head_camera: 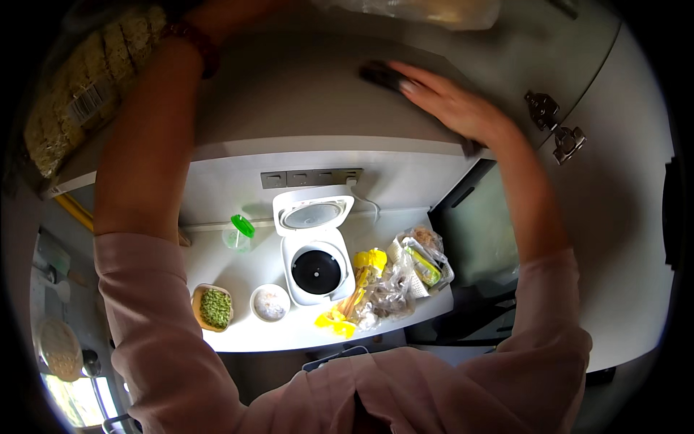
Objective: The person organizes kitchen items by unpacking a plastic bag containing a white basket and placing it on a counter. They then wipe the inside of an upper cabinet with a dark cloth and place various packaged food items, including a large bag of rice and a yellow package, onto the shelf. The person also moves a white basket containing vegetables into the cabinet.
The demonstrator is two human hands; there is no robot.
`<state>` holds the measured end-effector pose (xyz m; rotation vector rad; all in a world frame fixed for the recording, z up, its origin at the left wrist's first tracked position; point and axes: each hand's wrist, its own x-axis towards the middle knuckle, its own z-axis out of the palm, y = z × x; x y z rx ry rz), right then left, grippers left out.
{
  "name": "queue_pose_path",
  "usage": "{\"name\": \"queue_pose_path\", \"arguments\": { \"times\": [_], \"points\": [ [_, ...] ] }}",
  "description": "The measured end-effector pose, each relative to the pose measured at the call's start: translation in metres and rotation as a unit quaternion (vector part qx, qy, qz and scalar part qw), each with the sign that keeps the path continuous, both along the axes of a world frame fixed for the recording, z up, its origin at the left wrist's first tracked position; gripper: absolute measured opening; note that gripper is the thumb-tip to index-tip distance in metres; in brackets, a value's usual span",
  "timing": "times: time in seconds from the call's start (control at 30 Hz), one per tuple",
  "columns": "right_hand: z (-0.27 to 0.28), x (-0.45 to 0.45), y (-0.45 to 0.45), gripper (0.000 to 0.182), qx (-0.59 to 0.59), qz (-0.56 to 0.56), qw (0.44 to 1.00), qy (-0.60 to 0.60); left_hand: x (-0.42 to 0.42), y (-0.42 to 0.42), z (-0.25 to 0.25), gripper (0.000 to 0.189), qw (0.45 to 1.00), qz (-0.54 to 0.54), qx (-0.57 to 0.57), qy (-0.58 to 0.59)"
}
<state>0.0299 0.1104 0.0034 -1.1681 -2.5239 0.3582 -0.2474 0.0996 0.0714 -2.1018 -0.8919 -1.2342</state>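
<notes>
My right hand (pixel 444 103) is over the shelf of an upper cabinet (pixel 293 97), toward its right side. A small dark object (pixel 381 75), too blurred to name, sits between its fingertips. My left arm, with a dark red beaded bracelet (pixel 196 43), reaches up over the shelf's left part. The left hand (pixel 233 13) is dark and blurred at the top edge, so its fingers and anything in them are hidden. Left of that arm lies a clear pack of pale dried noodle blocks (pixel 103 65). A clear plastic bag (pixel 455 12) shows at the top.
Below, a white rice cooker (pixel 347 271) stands lid-up on the white counter (pixel 260 339). Around it are a bowl of green beans (pixel 216 309), a bowl of white grains (pixel 271 302), a green-lidded container (pixel 242 225) and bagged food (pixel 393 293). A cabinet hinge (pixel 553 127) juts at right.
</notes>
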Motion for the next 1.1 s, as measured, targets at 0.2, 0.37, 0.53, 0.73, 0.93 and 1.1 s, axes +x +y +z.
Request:
{"name": "queue_pose_path", "arguments": {
  "times": [0.2, 0.37, 0.53, 0.73, 0.93, 1.1],
  "points": [
    [0.019, -0.139, 0.045, 0.059, -0.086, 0.034, 0.995, -0.044, 0.005, 0.005, 0.004, 0.036, 0.969, -0.245, -0.025, -0.011],
    [0.005, -0.207, 0.093, 0.052, 0.041, 0.252, 0.967, -0.018, 0.010, 0.000, 0.005, 0.038, 0.966, -0.255, -0.032, -0.009],
    [0.022, -0.197, 0.019, 0.054, -0.010, 0.366, 0.930, -0.047, 0.002, -0.011, 0.004, 0.040, 0.971, -0.202, -0.111, -0.054],
    [-0.001, -0.113, -0.025, 0.056, 0.137, 0.388, 0.911, -0.021, 0.002, 0.006, 0.003, 0.041, 0.977, -0.178, -0.111, -0.031],
    [-0.014, -0.018, -0.083, 0.042, 0.218, 0.271, 0.937, 0.025, -0.032, 0.054, -0.012, 0.044, 0.984, -0.094, -0.149, -0.015],
    [-0.035, 0.056, -0.106, 0.028, 0.215, 0.169, 0.956, 0.112, -0.053, 0.077, -0.032, 0.045, 0.982, -0.009, -0.178, -0.056]
  ]
}}
